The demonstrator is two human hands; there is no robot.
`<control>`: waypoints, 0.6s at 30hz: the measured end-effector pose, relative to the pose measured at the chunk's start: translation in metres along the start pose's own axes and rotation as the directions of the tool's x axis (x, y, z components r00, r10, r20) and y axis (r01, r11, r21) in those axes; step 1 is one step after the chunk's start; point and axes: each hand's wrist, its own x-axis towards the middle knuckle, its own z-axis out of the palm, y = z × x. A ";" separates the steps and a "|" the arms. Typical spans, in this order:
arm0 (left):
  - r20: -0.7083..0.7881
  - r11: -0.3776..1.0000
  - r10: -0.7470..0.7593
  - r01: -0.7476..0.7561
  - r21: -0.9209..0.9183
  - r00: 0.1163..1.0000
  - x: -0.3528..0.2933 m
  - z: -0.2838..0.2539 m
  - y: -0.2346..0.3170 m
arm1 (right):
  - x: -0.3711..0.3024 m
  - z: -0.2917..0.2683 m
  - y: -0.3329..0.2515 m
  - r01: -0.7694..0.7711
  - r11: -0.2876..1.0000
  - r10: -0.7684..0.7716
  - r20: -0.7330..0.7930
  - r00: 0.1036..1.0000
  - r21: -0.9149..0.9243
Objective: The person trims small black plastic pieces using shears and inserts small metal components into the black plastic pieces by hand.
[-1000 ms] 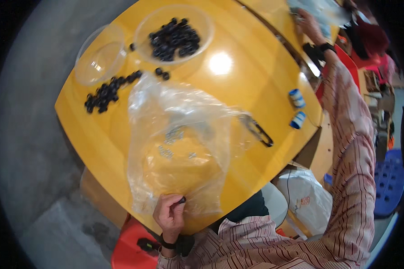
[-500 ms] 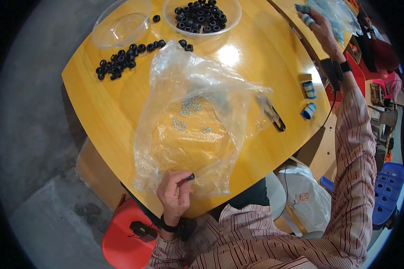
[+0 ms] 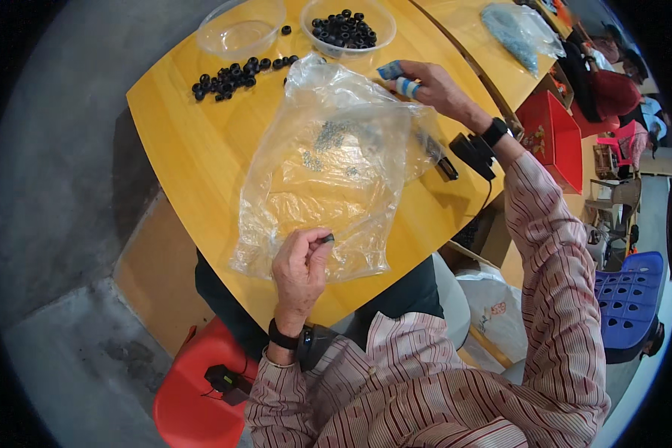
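Observation:
My left hand [image 3: 302, 270] is closed at the near edge of the clear plastic bag [image 3: 328, 179], pinching a small black piece [image 3: 327, 238] between thumb and fingers. The bag lies flat on the yellow table, with many tiny silvery bits [image 3: 331, 136] showing through it. My right hand [image 3: 442, 91] is above the bag's far right side, thumb and index tips drawn together. Blue and white wraps [image 3: 407, 87] cover two of its fingers. Whatever lies between those fingertips is too small or hidden to make out.
Black hollow rings lie in a loose pile [image 3: 228, 80] and in a clear bowl [image 3: 349, 31]. Left of that bowl stands another clear bowl [image 3: 240, 30]. A black-handled tool [image 3: 447, 168] lies at the bag's right. A bag of blue bits [image 3: 511, 37] sits on the neighbouring table.
My right hand has come from the neighbouring table's blue bag, leftward over the clear bag. My left hand keeps the black piece pinched. The whole view has shifted.

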 end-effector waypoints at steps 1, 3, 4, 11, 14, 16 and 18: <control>0.011 1.000 -0.003 0.004 -0.004 1.000 0.000 0.003 0.002 | -0.005 -0.004 -0.006 0.000 0.999 -0.001 0.035 0.999 0.034; -0.002 0.999 0.032 -0.032 0.010 0.999 -0.005 0.004 -0.011 | -0.007 0.000 0.002 0.090 0.995 -0.090 0.005 0.996 -0.030; -0.034 0.999 0.033 -0.032 0.034 0.999 -0.005 0.006 -0.014 | 0.000 0.009 0.010 0.172 0.976 -0.177 -0.030 0.984 -0.135; -0.015 0.993 -0.110 0.109 -0.033 0.994 -0.009 0.004 -0.002 | -0.031 0.002 -0.049 0.135 0.941 -0.214 -0.235 0.948 -0.311; -0.020 0.992 -0.100 0.098 -0.080 0.995 -0.007 0.008 -0.007 | -0.058 0.016 -0.077 0.326 0.816 -0.467 -0.211 0.858 -0.477; 0.002 0.990 -0.077 0.077 -0.122 0.997 -0.008 0.006 -0.007 | -0.070 0.042 -0.092 0.366 0.802 -0.468 -0.114 0.877 -0.473; -0.039 0.981 -0.122 0.115 -0.155 0.992 -0.010 0.003 -0.010 | -0.084 0.067 -0.109 0.477 0.778 -0.545 -0.062 0.836 -0.408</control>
